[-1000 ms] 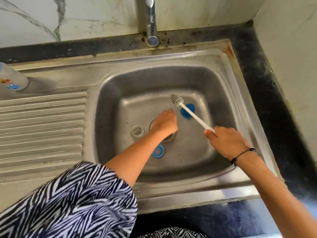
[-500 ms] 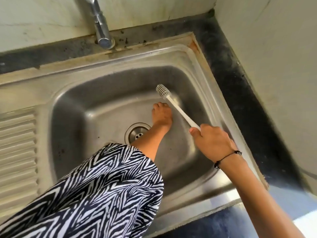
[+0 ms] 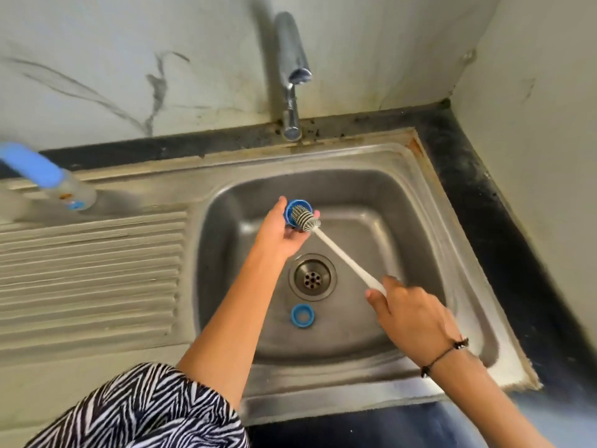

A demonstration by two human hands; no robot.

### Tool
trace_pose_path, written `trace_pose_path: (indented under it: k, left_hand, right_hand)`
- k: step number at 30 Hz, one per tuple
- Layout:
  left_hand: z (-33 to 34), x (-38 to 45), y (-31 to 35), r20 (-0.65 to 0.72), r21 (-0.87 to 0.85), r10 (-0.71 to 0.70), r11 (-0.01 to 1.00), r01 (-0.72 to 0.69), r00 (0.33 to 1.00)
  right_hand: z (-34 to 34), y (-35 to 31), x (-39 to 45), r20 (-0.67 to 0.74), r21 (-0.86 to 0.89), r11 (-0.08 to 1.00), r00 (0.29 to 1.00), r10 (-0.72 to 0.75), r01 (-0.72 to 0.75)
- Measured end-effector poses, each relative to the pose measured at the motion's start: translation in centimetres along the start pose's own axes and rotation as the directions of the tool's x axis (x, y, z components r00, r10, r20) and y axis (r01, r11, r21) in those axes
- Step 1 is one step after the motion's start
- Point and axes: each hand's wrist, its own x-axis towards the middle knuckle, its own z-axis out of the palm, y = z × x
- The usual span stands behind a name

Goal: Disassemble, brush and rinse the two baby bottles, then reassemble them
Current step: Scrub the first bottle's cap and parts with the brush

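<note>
Soft daylight, fairly bright; dull glare on sink [image 3: 371, 383] rim. Motion blur on bottle [image 3: 48, 176] at left edge. Wide-angle bending at edges.

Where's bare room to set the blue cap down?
Free: ribbed drainboard below the bottle; basin floor right of the drain. Crowded: near the blue ring by the drain, under the left hand.

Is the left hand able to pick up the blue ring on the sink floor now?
Probably not at once. The left hand already holds a blue cap, into which the brush goes. The blue ring lies uncovered below the drain, so the way is free once that hand is emptied.
</note>
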Motion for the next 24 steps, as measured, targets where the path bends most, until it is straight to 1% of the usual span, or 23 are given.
trace_pose_path:
  k: [2, 4, 8, 9, 11, 13, 14, 15, 18, 19, 20, 21, 22, 24]
  left_hand:
    - [-0.3, -2.4, 0.8, 0.030, 0.013, 0.043, 0.999, -0.043, 0.999]
    - [-0.8, -4.4, 1.5, 0.058, 0.062, 0.097, 0.993, -0.101, 0.994]
    - [-2.3, -6.7, 2.6, 0.029, 0.212, 0.244, 0.946, -0.245, 0.969]
    - [-2.6, -7.2, 2.9, 0.028, 0.211, 0.277, 0.938, -0.277, 0.960]
    - [-2.8, -8.3, 3.4, 0.040, 0.126, 0.320, 0.938, -0.322, 0.947]
    - [-3.1, -9.6, 4.0, 0.086, -0.039, 0.345, 0.939, -0.343, 0.935]
    - [-3.3, -10.3, 4.2, 0.110, -0.115, 0.350, 0.934, -0.338, 0.930]
    - [-3.5, -10.7, 4.4, 0.129, -0.151, 0.356, 0.930, -0.336, 0.926]
    - [-4.7, -11.2, 4.7, 0.156, -0.117, 0.370, 0.928, -0.354, 0.916]
    - [-5.1, -11.3, 4.8, 0.159, -0.133, 0.375, 0.925, -0.357, 0.913]
    - [-5.4, -11.4, 4.9, 0.171, -0.176, 0.379, 0.920, -0.351, 0.909]
    - [-5.6, -11.5, 5.0, 0.191, -0.228, 0.388, 0.911, -0.344, 0.902]
    - [-5.8, -11.7, 5.1, 0.222, -0.278, 0.400, 0.900, -0.335, 0.889]
    - [-5.9, -12.1, 5.2, 0.304, -0.336, 0.424, 0.886, -0.320, 0.853]
  right_hand:
    - [-0.3, -1.6, -0.5, -0.033, -0.066, 0.997, 0.999, -0.039, 0.037]
    - [-0.7, -2.9, -1.1, -0.079, -0.159, 0.984, 0.993, -0.089, 0.076]
    - [-0.9, -4.4, -2.2, -0.188, -0.411, 0.904, 0.960, -0.210, 0.117]
    - [-0.7, -4.7, -2.5, -0.199, -0.449, 0.885, 0.952, -0.233, 0.123]
    - [-0.4, -5.4, -2.8, -0.197, -0.448, 0.883, 0.948, -0.251, 0.141]
    - [-0.2, -6.3, -2.8, -0.159, -0.347, 0.921, 0.956, -0.246, 0.179]
    - [-0.1, -6.7, -2.8, -0.126, -0.262, 0.945, 0.964, -0.234, 0.195]
    - [-0.1, -7.1, -2.7, -0.086, -0.164, 0.964, 0.970, -0.226, 0.210]
    - [-0.4, -7.8, -3.0, 0.050, 0.160, 0.955, 0.964, -0.262, 0.251]
    - [-0.6, -8.0, -3.2, 0.125, 0.300, 0.929, 0.957, -0.263, 0.217]
    - [-1.0, -8.1, -3.4, 0.217, 0.453, 0.879, 0.938, -0.269, 0.148]
    - [-1.4, -8.1, -3.5, 0.318, 0.585, 0.810, 0.903, -0.287, 0.052]
    - [-2.0, -8.0, -3.7, 0.402, 0.676, 0.735, 0.859, -0.317, -0.045]
    - [-2.6, -7.8, -4.0, 0.497, 0.746, 0.645, 0.784, -0.371, -0.167]
